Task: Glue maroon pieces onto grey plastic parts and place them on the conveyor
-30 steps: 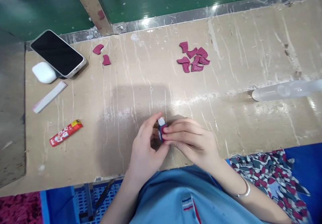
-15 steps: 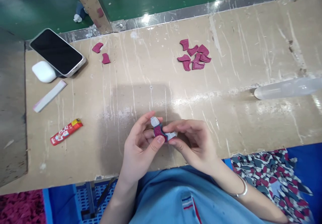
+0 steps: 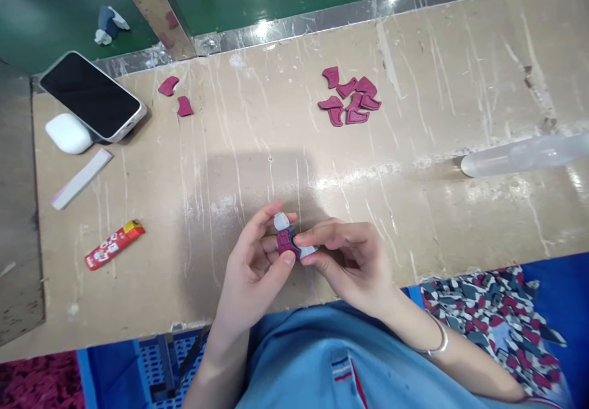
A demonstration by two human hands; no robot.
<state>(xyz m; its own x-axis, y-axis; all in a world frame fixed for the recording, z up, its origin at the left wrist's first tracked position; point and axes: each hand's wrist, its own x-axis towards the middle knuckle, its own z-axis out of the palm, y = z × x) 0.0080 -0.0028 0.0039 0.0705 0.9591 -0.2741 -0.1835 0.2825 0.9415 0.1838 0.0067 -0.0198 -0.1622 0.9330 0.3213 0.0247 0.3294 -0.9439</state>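
Observation:
Between my two hands is a small moulded figure piece [image 3: 286, 241], dark blue-grey with pale grey ends and a maroon part on its face. My left hand [image 3: 257, 268] grips it, thumb on the maroon part and fingers behind. The thumb and fingers of my right hand [image 3: 345, 252] pinch its pale right end. Farther back on the table lies a loose cluster of curved maroon pieces [image 3: 356, 116]. Two more maroon pieces, one of them a notched piece [image 3: 184, 107], lie at the back left.
Left on the table [image 3: 257, 127] are a phone [image 3: 92, 93], a white case [image 3: 69, 134], a pale strip [image 3: 81, 179] and a red packet [image 3: 115, 245]. A translucent tube [image 3: 506, 159] lies right. Bins of maroon bits [image 3: 41, 381] and mixed pieces [image 3: 492, 329] stand below. Blue-grey pieces [image 3: 109, 26] sit on the green belt.
My right fingers have closed in on the pale right end of the figure piece. The blue-grey piece on the green surface has shifted left. The whole view has moved slightly.

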